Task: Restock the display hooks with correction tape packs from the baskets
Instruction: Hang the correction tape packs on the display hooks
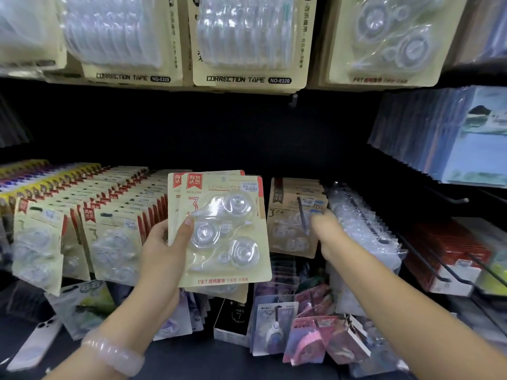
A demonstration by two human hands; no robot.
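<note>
Left hand [162,250] holds a few packs [222,229]. Right hand [326,231] reaches the hook [301,215], blurred; its grip is unclear. Left rows look full; these packs still need hanging.

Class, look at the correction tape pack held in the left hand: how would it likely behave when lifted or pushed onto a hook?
The correction tape pack probably stays fairly stiff: its card stands flat though the left hand grips only one edge. It seems light, held by the fingers alone. The glossy clear blister may feel slippery and could dent.
</note>
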